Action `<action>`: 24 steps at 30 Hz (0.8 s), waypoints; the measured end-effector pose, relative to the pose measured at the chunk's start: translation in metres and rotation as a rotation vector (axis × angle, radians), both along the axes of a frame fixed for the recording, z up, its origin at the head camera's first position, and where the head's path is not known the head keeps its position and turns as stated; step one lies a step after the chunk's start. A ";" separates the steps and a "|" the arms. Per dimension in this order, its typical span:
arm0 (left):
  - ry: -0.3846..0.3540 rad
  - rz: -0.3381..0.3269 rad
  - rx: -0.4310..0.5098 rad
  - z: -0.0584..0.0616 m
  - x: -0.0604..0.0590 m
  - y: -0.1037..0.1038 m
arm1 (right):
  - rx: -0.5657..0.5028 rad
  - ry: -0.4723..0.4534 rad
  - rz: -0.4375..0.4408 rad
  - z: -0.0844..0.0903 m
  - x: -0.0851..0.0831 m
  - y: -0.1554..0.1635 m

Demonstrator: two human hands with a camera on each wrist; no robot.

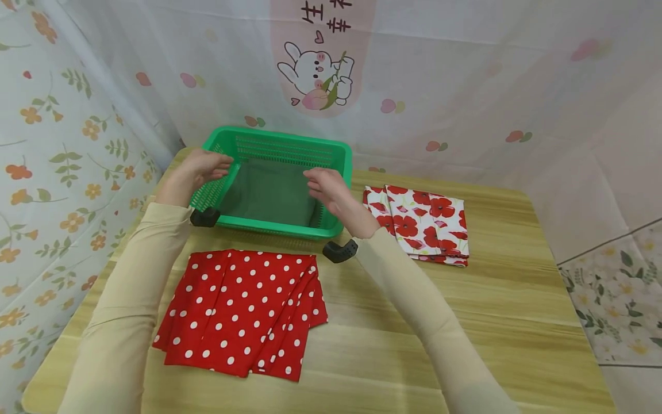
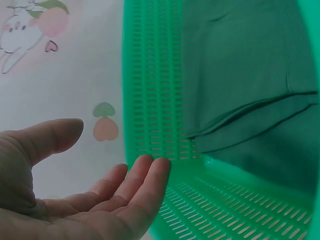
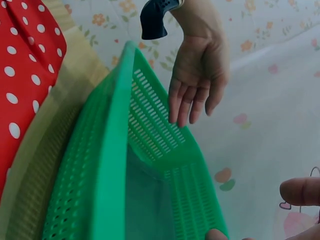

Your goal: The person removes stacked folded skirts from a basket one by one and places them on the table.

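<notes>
Both hands hover over a green plastic basket [image 1: 276, 231] that has slotted sides. A folded dark green cloth [image 1: 271, 192] lies flat on its floor; folds of this cloth [image 2: 240, 65] show in the left wrist view. My left hand [image 1: 204, 165] is above the basket's left end, fingers relaxed and thumb apart, holding nothing. Opposite it, my right hand [image 1: 333, 192] is over the right end, its fingers loosely bent and nothing in them. In the right wrist view only a thumb and fingertips of that hand show at the corner, while the left hand [image 3: 197, 75] appears palm-side.
A red cloth with white dots [image 1: 243, 310] lies loosely folded in front of the basket. To the right rests a folded white cloth with red poppies [image 1: 424, 224]. All stand on a wooden table [image 1: 496, 305], with printed curtains [image 1: 439, 75] behind and at the left.
</notes>
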State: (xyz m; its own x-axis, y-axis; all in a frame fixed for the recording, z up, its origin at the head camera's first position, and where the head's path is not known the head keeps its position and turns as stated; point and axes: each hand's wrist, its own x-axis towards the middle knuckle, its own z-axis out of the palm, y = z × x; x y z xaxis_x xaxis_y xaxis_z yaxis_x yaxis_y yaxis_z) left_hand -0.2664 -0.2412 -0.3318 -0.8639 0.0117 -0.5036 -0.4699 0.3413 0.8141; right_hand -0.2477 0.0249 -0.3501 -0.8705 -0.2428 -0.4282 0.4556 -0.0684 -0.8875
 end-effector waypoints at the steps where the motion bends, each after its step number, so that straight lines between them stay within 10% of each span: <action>1: -0.004 0.009 -0.019 0.000 -0.002 0.001 | 0.007 -0.006 -0.008 0.000 -0.002 -0.001; 24: -0.050 0.079 -0.127 -0.016 -0.034 0.009 | 0.096 -0.066 -0.117 -0.004 -0.041 -0.020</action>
